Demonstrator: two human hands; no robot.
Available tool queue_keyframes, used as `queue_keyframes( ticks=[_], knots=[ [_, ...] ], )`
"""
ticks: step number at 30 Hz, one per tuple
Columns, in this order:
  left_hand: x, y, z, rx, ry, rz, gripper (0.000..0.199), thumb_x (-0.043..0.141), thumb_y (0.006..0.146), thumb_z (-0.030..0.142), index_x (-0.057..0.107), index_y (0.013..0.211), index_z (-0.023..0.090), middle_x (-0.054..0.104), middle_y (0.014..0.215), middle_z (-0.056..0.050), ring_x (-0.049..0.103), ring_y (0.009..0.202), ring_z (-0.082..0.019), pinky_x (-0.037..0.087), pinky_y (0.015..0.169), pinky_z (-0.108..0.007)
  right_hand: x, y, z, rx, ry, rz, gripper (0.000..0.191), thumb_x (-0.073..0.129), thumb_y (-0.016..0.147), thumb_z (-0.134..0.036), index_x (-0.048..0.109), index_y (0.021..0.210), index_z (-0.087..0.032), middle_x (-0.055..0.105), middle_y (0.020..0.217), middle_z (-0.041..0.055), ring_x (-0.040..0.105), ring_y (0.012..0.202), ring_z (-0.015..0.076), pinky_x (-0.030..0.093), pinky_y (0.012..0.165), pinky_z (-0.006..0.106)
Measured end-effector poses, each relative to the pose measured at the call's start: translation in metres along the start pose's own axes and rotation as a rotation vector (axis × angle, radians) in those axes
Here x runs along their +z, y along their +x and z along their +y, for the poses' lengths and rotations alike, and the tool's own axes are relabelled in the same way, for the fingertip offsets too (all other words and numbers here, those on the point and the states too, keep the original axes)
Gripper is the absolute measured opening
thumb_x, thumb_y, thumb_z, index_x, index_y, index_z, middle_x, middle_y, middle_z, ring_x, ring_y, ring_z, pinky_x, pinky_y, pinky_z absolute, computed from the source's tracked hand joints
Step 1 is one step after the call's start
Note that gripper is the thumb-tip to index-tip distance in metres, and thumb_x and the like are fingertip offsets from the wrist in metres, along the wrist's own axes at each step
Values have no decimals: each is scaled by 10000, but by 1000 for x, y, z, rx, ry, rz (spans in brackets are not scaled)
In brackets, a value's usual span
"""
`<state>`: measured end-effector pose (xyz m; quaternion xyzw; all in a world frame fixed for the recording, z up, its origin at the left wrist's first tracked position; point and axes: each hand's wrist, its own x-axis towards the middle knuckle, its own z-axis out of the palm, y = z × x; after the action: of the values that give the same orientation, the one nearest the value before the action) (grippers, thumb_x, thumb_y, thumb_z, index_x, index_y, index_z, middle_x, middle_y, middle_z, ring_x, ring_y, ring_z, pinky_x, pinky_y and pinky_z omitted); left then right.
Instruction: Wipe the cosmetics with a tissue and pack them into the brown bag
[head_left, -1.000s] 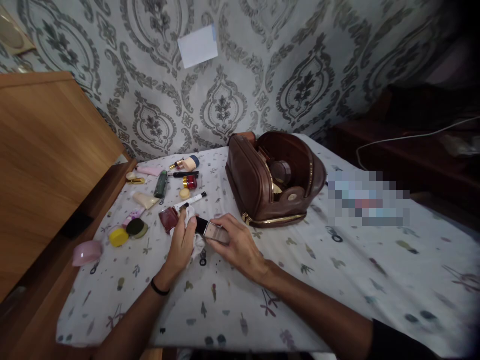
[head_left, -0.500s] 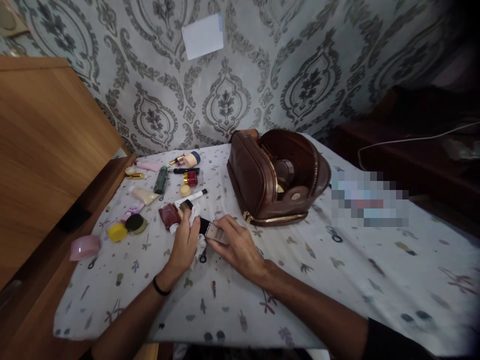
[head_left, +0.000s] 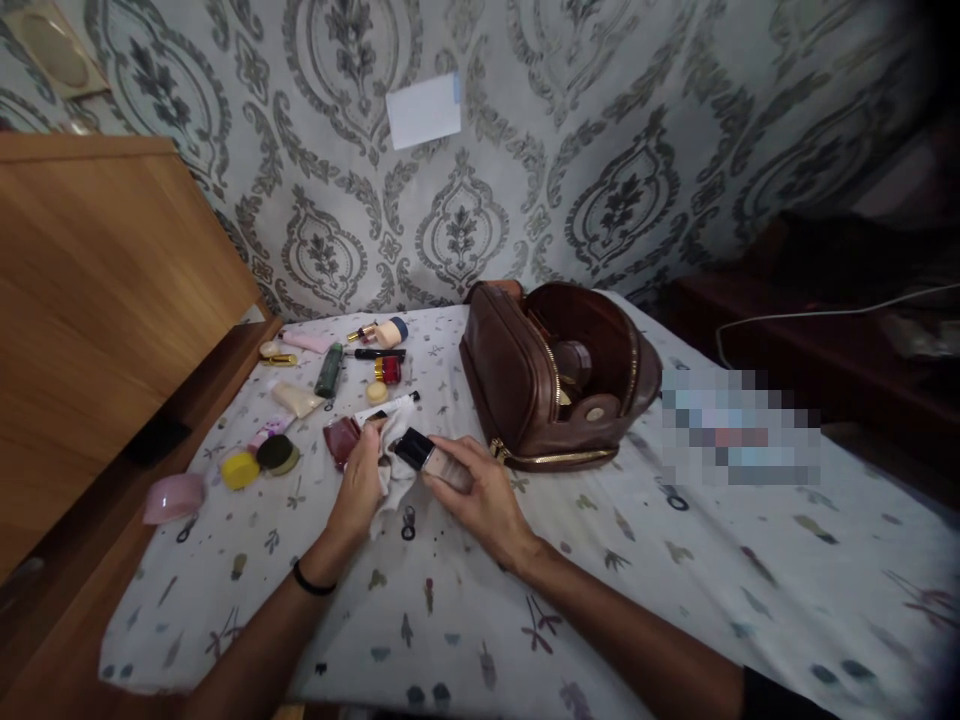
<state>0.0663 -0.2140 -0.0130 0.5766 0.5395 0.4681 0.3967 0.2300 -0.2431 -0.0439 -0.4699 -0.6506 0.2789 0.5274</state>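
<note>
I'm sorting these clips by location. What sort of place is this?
Probably a room in a home, perhaps a bedroom, though no bed can be made out. Signs are the ornate patterned wallpaper, the printed cloth, and an open brown bag beside scattered cosmetics.

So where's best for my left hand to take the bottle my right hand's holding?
Probably the black cap, coming from the left. Your right hand has the bottle by its body, leaving the cap sticking out toward your left hand. That hand holds the cloth, so the cloth could go around the cap.
</note>
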Motion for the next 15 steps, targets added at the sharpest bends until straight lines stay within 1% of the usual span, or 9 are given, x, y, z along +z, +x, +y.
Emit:
queue_keyframes(
  ticks=[2, 4, 7, 10, 13, 15],
  knots=[
    [-2, 2, 0, -13, 6, 67, 309, 371, 976, 362, 630, 1072, 223, 668, 1132, -73, 579, 1156, -228, 423, 1032, -373, -1, 1, 1, 38, 11, 25, 390, 679, 781, -199, 684, 1170, -230, 674, 959, 52, 652, 892, 214, 535, 852, 365],
    [-4, 2, 0, 37, 19, 96, 241, 440, 940, 301, 602, 1106, 234, 658, 1136, -57, 591, 1109, -216, 436, 1008, -361, -1, 2, 1, 64, 28, 48, 383, 677, 779, -206, 691, 1161, -223, 680, 969, 58, 654, 911, 222, 532, 867, 378],
    [-3, -1, 1, 212, 103, 80, 249, 475, 944, 305, 597, 1150, 237, 643, 1173, -54, 578, 1121, -212, 424, 1009, -348, -1, 2, 1, 70, 40, 61, 387, 680, 769, -201, 694, 1155, -235, 690, 988, 59, 652, 945, 233, 528, 879, 390],
    [-3, -4, 0, 392, 230, 26, 266, 470, 966, 319, 643, 1142, 221, 651, 1095, -65, 584, 1065, -216, 433, 967, -353, -1, 2, 0, 82, 46, 63, 395, 691, 759, -217, 692, 1154, -237, 683, 972, 57, 646, 934, 236, 528, 869, 388],
    [-5, -4, -2, 463, 287, 4, 273, 461, 976, 306, 672, 1123, 212, 643, 980, -56, 590, 954, -202, 459, 879, -334, 1, 2, 0, 122, 100, 40, 409, 702, 748, -249, 681, 1155, -217, 664, 973, 56, 636, 942, 233, 516, 889, 390],
    [-6, -2, -2, 477, 292, 5, 279, 454, 980, 291, 671, 1136, 210, 642, 984, -57, 587, 947, -198, 459, 865, -329, 1, 2, -2, 155, 177, -5, 384, 706, 730, -261, 684, 1110, -203, 651, 978, 54, 629, 961, 231, 504, 911, 390]
  ],
)
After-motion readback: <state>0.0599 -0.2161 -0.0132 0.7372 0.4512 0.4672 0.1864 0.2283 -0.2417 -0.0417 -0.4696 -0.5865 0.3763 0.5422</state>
